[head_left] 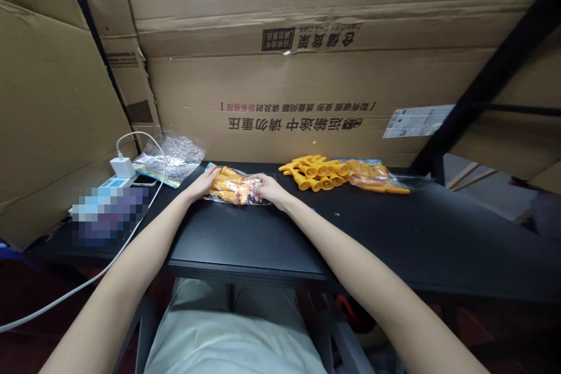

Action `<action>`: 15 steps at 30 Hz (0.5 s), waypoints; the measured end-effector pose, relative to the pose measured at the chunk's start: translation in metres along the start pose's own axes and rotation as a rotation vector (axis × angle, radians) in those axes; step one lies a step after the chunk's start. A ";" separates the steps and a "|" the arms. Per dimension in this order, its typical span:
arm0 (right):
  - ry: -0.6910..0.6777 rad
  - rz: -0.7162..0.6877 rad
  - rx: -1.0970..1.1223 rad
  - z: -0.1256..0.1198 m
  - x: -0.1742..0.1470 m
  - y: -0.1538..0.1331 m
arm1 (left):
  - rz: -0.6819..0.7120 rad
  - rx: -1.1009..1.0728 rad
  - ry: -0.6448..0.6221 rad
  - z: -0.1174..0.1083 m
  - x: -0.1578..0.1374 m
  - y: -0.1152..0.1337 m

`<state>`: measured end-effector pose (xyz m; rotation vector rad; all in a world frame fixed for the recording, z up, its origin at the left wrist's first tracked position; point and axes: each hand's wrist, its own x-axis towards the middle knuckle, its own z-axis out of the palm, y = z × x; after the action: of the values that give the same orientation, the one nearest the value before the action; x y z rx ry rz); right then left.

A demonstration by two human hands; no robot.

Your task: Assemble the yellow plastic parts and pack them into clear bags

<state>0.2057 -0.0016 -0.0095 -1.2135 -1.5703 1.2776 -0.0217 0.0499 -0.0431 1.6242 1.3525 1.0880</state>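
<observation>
Held bag: clear, crinkled and shiny, filled with orange pieces; flat on the black surface near its far edge, between both hands, with a strip of blue and yellow at the upper left corner.
Left grip: clamped on the left end of the held bag, fingers over the upper corner; thumb hidden from view.
Right grip: clamped on the right end of the same bag, fingertips drawn together on the plastic.
Loose horns: yellow-orange, heaped to the right of the right grip and apart from it; open mouths mostly toward the near side, thin ends toward the back left.
Second bag: clear, packed with orange pieces, close against the right side of the loose horns; touching or overlapping, cannot tell.
Crumpled plastic: clear, at the back left, near the cardboard, with a coloured strip along the lower edge.
Charger: white, at the left, with a white cable looping out and down toward the lower left.
Phone: dark, flat, just beside a pixelated patch too blurred to make out.
Cardboard: upright behind the surface, printed upside down in black and red; white label at the right.
</observation>
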 end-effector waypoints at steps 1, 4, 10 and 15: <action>-0.010 -0.007 0.015 -0.001 0.000 0.000 | -0.008 -0.004 0.002 0.000 -0.001 0.002; -0.008 -0.003 0.029 -0.003 0.002 0.001 | -0.013 0.058 0.009 -0.001 -0.004 0.008; 0.125 -0.011 0.087 -0.006 0.010 -0.001 | 0.033 0.264 0.092 0.002 -0.009 0.017; 0.109 -0.244 -0.158 -0.009 0.011 0.003 | 0.072 0.246 0.170 0.001 -0.007 0.016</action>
<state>0.2119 0.0116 -0.0106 -1.1268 -1.7053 0.9322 -0.0159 0.0401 -0.0294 1.8015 1.6016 1.1612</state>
